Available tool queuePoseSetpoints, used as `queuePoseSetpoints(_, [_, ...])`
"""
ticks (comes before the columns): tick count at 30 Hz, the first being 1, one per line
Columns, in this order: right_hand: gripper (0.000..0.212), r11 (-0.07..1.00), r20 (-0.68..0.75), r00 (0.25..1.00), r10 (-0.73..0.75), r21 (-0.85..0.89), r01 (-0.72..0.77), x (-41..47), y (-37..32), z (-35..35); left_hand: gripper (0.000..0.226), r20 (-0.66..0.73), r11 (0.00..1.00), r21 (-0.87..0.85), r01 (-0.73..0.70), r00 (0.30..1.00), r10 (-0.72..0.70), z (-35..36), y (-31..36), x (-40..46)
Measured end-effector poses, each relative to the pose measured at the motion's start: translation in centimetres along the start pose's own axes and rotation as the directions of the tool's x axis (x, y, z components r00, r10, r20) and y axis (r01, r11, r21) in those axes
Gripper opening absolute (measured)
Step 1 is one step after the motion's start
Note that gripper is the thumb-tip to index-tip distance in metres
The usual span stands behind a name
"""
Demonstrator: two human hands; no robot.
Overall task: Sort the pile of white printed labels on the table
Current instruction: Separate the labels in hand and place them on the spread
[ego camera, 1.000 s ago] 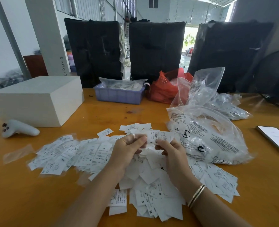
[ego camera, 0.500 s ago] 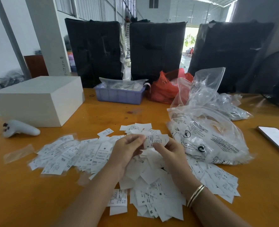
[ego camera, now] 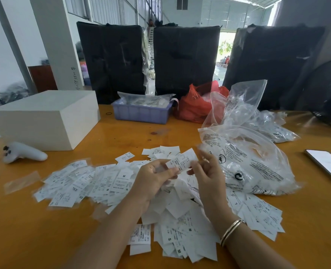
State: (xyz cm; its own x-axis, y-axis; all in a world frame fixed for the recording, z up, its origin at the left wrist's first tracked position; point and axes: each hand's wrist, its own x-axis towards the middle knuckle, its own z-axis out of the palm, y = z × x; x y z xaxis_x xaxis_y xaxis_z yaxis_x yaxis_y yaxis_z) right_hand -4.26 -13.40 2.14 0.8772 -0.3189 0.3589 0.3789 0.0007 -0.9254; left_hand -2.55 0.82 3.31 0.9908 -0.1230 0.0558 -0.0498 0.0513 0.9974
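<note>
Orange lacquered wood makes up the table (ego camera: 180, 133) under you, and it looks glossy, so expect thin slips to slide on it rather than lift cleanly. Spread across its middle, from left of your forearms to the foot of the clear plastic bag (ego camera: 244, 164), lies the pile of labels (ego camera: 106, 181): loose, overlapping, many face down, with size letters such as M, S and XXL showing on some. These are likely featherweight and limp, apt to cling together or drift in a draught, so take one by a short edge or a corner and peel it off its neighbours instead of pressing down on the heap. Your left hand (ego camera: 153, 179) and right hand (ego camera: 209, 175) hang close together above the heap, each pinching an end of one printed label (ego camera: 182, 161) held up tilted for reading. Grip it lightly; a hard pinch would probably crease it, and a loose one would let it flutter back into the pile.
</note>
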Motion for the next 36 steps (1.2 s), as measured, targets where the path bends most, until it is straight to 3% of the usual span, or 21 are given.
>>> queuePoseSetpoints(4, [0.019, 0.999, -0.001, 1.000, 0.027, 0.023, -0.027, 0.1, -0.1, -0.1, 0.017, -0.015, 1.000, 0.009, 0.016, 1.000, -0.016, -0.2, -0.3, 0.2])
queuePoseSetpoints(9, [0.025, 0.992, 0.058, 0.998, -0.016, -0.124, 0.023, -0.3, -0.3, 0.1, 0.021, 0.021, 0.996, 0.083, -0.006, 1.000, 0.005, -0.4, 0.0, 0.1])
queuePoseSetpoints(13, [0.027, 0.970, 0.169, 0.981, -0.094, -0.208, 0.129, -0.7, -0.7, 0.3, 0.016, -0.028, 0.993, 0.116, -0.005, 1.000, 0.008, -0.6, 0.0, 0.2])
queuePoseSetpoints(15, [0.024, 0.954, 0.199, 0.970, -0.142, -0.235, 0.188, -1.0, -0.7, 0.3, 0.011, -0.053, 0.996, 0.093, -0.004, 0.999, 0.009, -0.5, 0.0, 0.2])
queuePoseSetpoints(19, [0.019, 0.951, 0.180, 0.977, -0.113, -0.265, 0.159, -0.9, -0.4, 0.4, 0.008, -0.132, 0.999, -0.040, 0.020, 0.991, -0.025, -0.5, -0.1, 0.4])
queuePoseSetpoints(22, [0.023, 0.921, 0.204, 0.968, -0.146, -0.330, 0.208, -0.9, -0.3, 0.5, 0.006, -0.151, 0.999, -0.029, 0.015, 0.988, -0.019, -0.5, -0.2, 0.5])
queuePoseSetpoints(25, [0.021, 0.904, 0.166, 0.969, -0.186, -0.358, 0.234, -0.6, -0.5, 0.2, 0.005, -0.284, 0.995, 0.097, -0.034, 0.957, 0.061, -1.7, -0.2, 0.9])
queuePoseSetpoints(28, [0.015, 0.902, 0.015, 0.980, -0.198, -0.389, 0.188, 1.3, -1.1, -1.1, 0.003, -0.435, 0.941, 0.339, -0.016, 0.884, 0.172, -4.5, -0.1, 1.5])
queuePoseSetpoints(31, [0.020, 0.876, -0.157, 0.965, -0.209, -0.468, 0.113, 4.0, -1.5, -3.4, 0.014, -0.479, 0.875, 0.483, 0.037, 0.847, 0.229, -7.1, -0.2, 2.2])
queuePoseSetpoints(34, [0.028, 0.780, -0.235, 0.951, -0.203, -0.625, 0.012, 6.5, -0.8, -5.9, 0.020, -0.428, 0.766, 0.627, 0.141, 0.884, 0.186, -7.9, -0.5, 2.6])
queuePoseSetpoints(36, [0.032, 0.734, -0.227, 0.961, -0.158, -0.678, -0.039, 8.0, -0.5, -7.4, 0.024, -0.428, 0.605, 0.760, 0.238, 0.883, 0.191, -7.9, -0.8, 2.5])
